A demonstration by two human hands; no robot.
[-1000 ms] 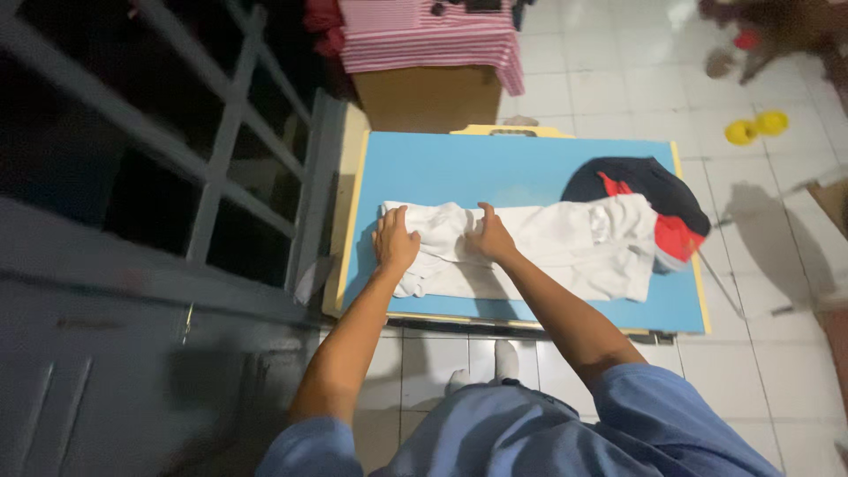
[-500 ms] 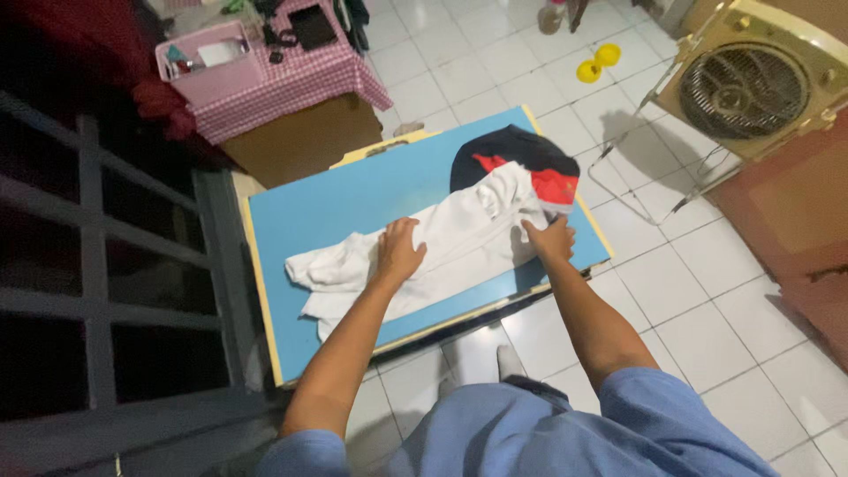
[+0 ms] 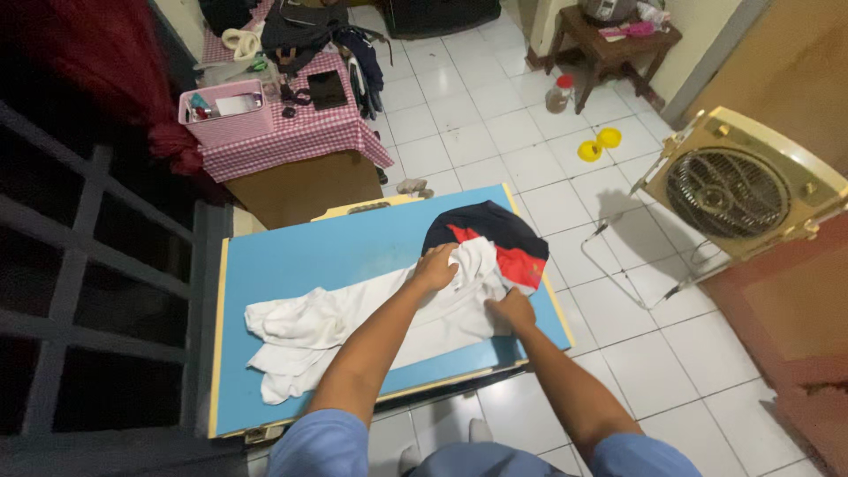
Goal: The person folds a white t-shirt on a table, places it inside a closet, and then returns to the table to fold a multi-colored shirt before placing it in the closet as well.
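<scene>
Both grips, left hand (image 3: 435, 268) and right hand (image 3: 513, 310), have shifted toward 3 o'clock and now clench the white garment's (image 3: 353, 322) end (beside a dark garment (image 3: 481, 225)) on the blue table (image 3: 327, 252).

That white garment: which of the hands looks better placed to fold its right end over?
Probably the right hand: it rests on the white garment at its near right edge. The left hand sits farther in.

Box fan (image 3: 738, 190), cream-coloured, tilted on a wire stand on the white tiled floor (image 3: 459, 115). Two yellow bowls (image 3: 599, 144) lay near it. Low table with a red-checked cloth (image 3: 296, 137) carried a pink basket (image 3: 228, 110), a dark tablet (image 3: 326, 89) and bags. Small wooden stool (image 3: 609, 44) stood beyond. Grey barred gate (image 3: 79, 265) ran alongside.
</scene>
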